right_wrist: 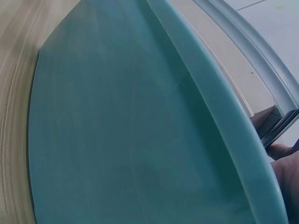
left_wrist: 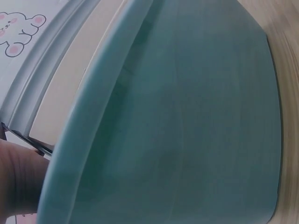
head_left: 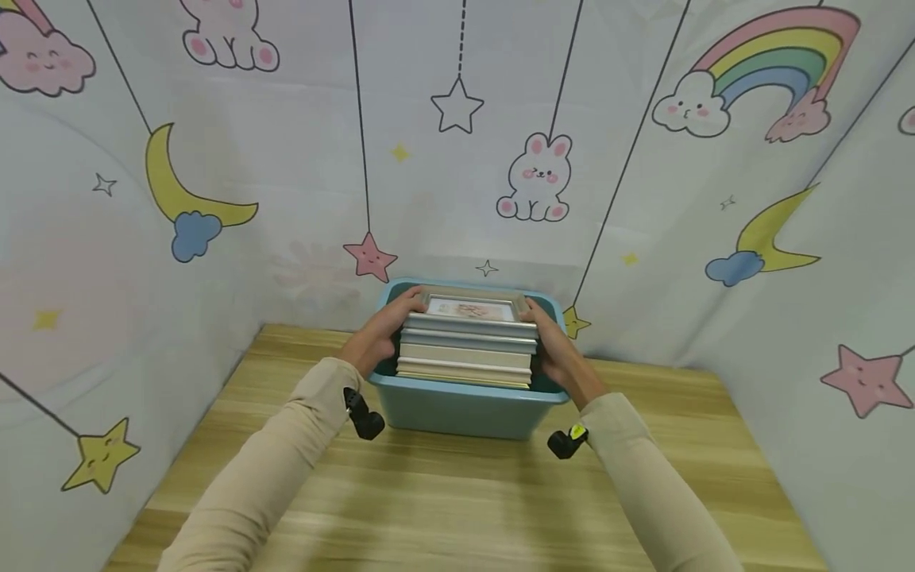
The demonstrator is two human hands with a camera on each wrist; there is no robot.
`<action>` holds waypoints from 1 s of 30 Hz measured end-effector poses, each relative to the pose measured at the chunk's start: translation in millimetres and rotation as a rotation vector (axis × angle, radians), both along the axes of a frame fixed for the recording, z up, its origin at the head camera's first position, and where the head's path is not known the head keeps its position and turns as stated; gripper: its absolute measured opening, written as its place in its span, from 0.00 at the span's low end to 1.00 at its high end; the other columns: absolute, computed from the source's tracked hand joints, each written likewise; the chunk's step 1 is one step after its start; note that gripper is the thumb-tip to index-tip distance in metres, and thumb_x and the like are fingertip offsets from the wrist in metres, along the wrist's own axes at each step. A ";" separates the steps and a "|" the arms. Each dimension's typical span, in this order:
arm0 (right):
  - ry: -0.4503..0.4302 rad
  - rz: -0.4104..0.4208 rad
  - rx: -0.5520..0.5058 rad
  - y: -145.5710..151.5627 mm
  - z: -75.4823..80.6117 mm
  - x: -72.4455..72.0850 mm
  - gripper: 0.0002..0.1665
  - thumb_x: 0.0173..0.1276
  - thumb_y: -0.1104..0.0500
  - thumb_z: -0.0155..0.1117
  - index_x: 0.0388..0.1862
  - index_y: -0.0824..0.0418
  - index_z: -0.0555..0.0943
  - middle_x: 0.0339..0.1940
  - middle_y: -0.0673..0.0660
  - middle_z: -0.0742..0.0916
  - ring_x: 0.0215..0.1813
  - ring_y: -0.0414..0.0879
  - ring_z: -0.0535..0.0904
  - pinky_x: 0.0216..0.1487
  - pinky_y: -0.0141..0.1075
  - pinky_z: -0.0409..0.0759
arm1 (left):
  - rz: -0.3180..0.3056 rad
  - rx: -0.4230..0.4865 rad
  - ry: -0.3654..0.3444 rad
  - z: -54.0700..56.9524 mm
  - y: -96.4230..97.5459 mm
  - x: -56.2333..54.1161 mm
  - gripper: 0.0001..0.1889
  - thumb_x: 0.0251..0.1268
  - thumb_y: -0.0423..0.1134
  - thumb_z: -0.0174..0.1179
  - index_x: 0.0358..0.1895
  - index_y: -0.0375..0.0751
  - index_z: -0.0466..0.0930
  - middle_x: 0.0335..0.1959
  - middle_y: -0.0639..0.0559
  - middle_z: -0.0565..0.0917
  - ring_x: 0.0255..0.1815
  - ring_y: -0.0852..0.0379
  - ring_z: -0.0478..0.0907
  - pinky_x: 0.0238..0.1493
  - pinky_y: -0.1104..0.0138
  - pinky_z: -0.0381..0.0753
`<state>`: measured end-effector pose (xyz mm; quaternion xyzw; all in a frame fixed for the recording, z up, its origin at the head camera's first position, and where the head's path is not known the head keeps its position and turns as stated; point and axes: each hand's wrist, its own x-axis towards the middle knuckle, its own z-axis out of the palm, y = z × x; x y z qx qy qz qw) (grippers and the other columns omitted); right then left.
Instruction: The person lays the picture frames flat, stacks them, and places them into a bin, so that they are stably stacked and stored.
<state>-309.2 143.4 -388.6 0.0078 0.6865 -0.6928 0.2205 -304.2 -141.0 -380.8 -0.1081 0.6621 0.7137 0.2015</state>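
Note:
A stack of several picture frames (head_left: 465, 352) sits inside a light blue plastic bin (head_left: 457, 415), its upper frames standing above the rim. The top picture frame (head_left: 472, 310) lies face up, with a small pinkish print behind its pane. My left hand (head_left: 377, 337) grips the stack's left end, fingers at the top frame's corner. At the opposite end my right hand (head_left: 560, 351) grips it likewise. Both hands reach down inside the bin's side walls. In the wrist views the bin's front wall hides most of the left hand (left_wrist: 21, 177) and right hand (right_wrist: 288, 179).
The bin stands on a wood-grain table (head_left: 443, 500), close to the back. A white cloth backdrop (head_left: 429, 183) printed with stars, moons and rabbits rises behind the table and along both sides. Each beige sleeve (head_left: 264, 461) has a small black camera at the wrist.

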 end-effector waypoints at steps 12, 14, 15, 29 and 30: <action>-0.004 -0.040 -0.007 -7.3 0.1 -1.4 0.41 0.72 0.50 0.43 0.82 0.37 0.45 0.77 0.60 0.60 0.68 0.59 0.62 0.61 0.52 0.70 | -0.019 -0.003 0.036 -1.7 -1.7 2.9 0.38 0.70 0.43 0.49 0.80 0.71 0.46 0.83 0.47 0.41 0.58 0.42 0.61 0.49 0.55 0.68; -0.003 -0.049 -0.017 -8.3 -1.9 -0.5 0.43 0.71 0.51 0.43 0.82 0.37 0.43 0.79 0.60 0.58 0.68 0.58 0.61 0.60 0.51 0.69 | -0.011 -0.005 0.039 -4.2 -1.0 3.7 0.38 0.69 0.43 0.49 0.80 0.71 0.47 0.83 0.47 0.42 0.61 0.40 0.60 0.51 0.54 0.67; -0.004 -0.053 -0.022 -8.7 -2.9 -0.1 0.44 0.71 0.52 0.43 0.83 0.37 0.42 0.79 0.59 0.56 0.68 0.58 0.60 0.60 0.50 0.69 | -0.004 -0.009 0.041 -5.6 -0.7 4.0 0.38 0.69 0.43 0.49 0.80 0.71 0.47 0.82 0.47 0.42 0.61 0.40 0.60 0.51 0.54 0.67; -0.040 -0.081 -0.019 -13.6 -8.1 2.3 0.45 0.72 0.52 0.44 0.83 0.37 0.39 0.82 0.59 0.53 0.70 0.58 0.60 0.62 0.50 0.69 | -0.006 -0.010 0.034 -14.5 -2.8 5.0 0.38 0.69 0.42 0.47 0.80 0.68 0.46 0.83 0.44 0.39 0.57 0.42 0.62 0.46 0.56 0.66; -0.040 -0.079 -0.025 -13.7 -8.2 2.0 0.45 0.72 0.52 0.44 0.83 0.37 0.39 0.81 0.59 0.54 0.69 0.58 0.61 0.61 0.49 0.70 | -0.009 -0.009 0.038 -14.5 -2.5 4.8 0.38 0.69 0.42 0.47 0.81 0.68 0.46 0.83 0.44 0.39 0.58 0.42 0.61 0.46 0.56 0.66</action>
